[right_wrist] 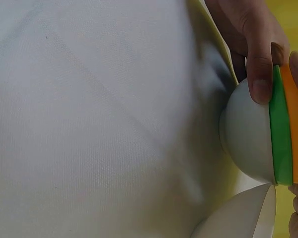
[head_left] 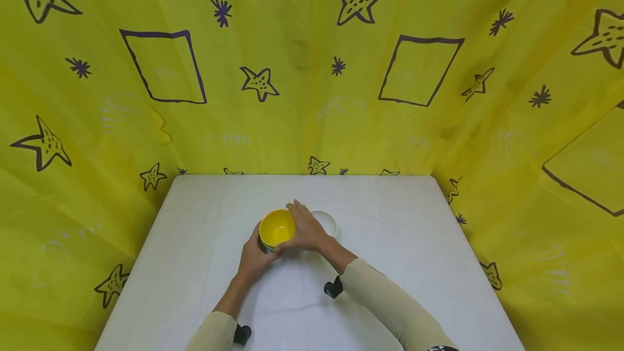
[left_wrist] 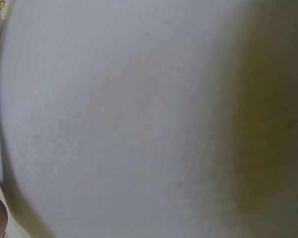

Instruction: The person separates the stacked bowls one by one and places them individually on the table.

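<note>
A stack of nested bowls [head_left: 276, 228] is seen near the middle of the white table [head_left: 195, 264], with a yellow bowl uppermost in the head view. The stack is gripped from both sides: the left hand [head_left: 254, 257] is wrapped round it from about 7 o'clock, the thumb laid against the near wall, while the right hand [head_left: 306, 227] is curled over its 3 o'clock side, the fingers reaching along the far rim. In the right wrist view the stack [right_wrist: 260, 134] is shown from the side, and a white bowl is seen at the bottom with a green rim and an orange rim layered above it; the fingers [right_wrist: 260, 69] of the left hand are pressed against the white wall and the green rim. A white dish [head_left: 329, 221] is partly hidden behind the right hand, at 3 o'clock from the stack and just beside it; whether the two touch cannot be told. Both forearms are covered by beige sleeves [head_left: 390, 307], and a dark strap [head_left: 333, 287] is worn at each wrist. The left wrist view is filled by blurred white cloth, with a yellowish tint at 3 o'clock, and nothing else can be made out in it. The table is enclosed by a yellow backdrop [head_left: 302, 96] printed with dark stars and squares.
</note>
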Demonstrator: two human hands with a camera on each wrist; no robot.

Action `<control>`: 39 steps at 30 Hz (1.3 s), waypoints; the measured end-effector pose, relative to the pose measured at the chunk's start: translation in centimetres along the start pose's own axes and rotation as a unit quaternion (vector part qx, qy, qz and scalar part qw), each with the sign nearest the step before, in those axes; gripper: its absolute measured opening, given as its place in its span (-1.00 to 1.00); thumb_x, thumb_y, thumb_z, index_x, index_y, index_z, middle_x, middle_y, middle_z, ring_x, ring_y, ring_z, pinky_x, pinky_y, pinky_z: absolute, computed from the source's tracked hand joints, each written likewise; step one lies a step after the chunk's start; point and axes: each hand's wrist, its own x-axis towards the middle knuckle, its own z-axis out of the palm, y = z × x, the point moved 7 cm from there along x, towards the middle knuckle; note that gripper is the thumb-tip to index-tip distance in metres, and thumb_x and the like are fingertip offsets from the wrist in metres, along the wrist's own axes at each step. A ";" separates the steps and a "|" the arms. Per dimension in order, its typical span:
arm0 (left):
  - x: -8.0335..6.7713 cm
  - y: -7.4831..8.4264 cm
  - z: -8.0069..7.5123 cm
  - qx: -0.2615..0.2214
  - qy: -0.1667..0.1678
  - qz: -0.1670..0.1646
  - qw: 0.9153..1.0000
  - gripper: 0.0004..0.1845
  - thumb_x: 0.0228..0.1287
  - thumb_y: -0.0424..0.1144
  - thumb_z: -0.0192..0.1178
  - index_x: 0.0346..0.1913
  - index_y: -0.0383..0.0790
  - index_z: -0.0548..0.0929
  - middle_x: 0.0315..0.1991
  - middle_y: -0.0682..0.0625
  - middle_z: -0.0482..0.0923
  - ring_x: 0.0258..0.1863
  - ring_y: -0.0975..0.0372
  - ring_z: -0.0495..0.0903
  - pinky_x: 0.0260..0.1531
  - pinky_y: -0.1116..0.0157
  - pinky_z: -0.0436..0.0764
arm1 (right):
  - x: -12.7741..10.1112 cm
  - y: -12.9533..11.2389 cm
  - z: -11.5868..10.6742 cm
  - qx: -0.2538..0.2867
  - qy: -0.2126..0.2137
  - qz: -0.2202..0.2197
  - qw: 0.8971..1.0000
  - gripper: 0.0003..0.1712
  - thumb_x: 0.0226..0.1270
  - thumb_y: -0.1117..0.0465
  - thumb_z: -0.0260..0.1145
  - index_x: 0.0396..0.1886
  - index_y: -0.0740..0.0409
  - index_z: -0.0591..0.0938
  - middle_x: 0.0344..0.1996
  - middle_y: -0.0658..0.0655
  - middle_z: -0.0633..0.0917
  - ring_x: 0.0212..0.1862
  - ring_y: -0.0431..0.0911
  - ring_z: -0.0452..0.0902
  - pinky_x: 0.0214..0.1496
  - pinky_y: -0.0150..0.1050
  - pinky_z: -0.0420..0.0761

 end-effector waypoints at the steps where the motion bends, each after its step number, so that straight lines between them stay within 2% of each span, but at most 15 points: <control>1: 0.0 0.0 0.0 0.001 0.001 0.001 1.000 0.05 0.04 -0.21 0.65 0.56 -0.32 0.30 0.44 -0.22 0.46 0.44 -0.09 0.43 0.50 -0.12 0.27 | 0.0 0.0 0.0 -0.003 -0.001 0.000 1.000 0.44 -0.08 -0.37 0.65 0.65 0.23 0.19 0.61 0.33 0.21 0.62 0.24 0.08 0.56 0.20 0.24; 11: 0.1 -0.2 0.0 0.001 0.004 0.008 1.000 0.06 0.01 -0.20 0.68 0.55 -0.31 0.31 0.42 -0.21 0.49 0.41 -0.09 0.46 0.48 -0.14 0.30 | 0.2 -0.2 0.0 -0.012 -0.008 -0.006 1.000 0.38 -0.08 -0.35 0.65 0.61 0.23 0.26 0.59 0.25 0.29 0.63 0.19 0.06 0.60 0.16 0.16; 21: 0.1 -0.4 0.1 -0.006 -0.003 -0.008 1.000 0.06 0.00 -0.25 0.67 0.56 -0.28 0.31 0.45 -0.19 0.47 0.43 -0.07 0.43 0.51 -0.11 0.26 | 0.2 0.1 0.2 0.007 -0.013 -0.002 1.000 0.33 -0.04 -0.36 0.61 0.60 0.22 0.27 0.57 0.24 0.33 0.63 0.18 0.07 0.56 0.19 0.23; 29: 0.1 -0.5 0.1 -0.011 -0.001 -0.002 1.000 0.06 -0.01 -0.26 0.66 0.56 -0.27 0.30 0.44 -0.18 0.47 0.43 -0.07 0.44 0.49 -0.14 0.27 | 0.2 0.2 0.4 0.018 -0.008 0.005 1.000 0.34 -0.05 -0.38 0.61 0.60 0.19 0.28 0.57 0.22 0.34 0.63 0.17 0.08 0.54 0.20 0.28; 39: 0.0 -0.5 0.2 -0.009 -0.010 -0.032 0.999 0.06 0.03 -0.19 0.64 0.55 -0.35 0.28 0.42 -0.23 0.48 0.40 -0.09 0.45 0.49 -0.14 0.27 | 0.5 -0.1 0.2 0.015 -0.001 -0.003 1.000 0.34 -0.06 -0.40 0.62 0.58 0.20 0.28 0.55 0.21 0.36 0.63 0.16 0.07 0.54 0.17 0.30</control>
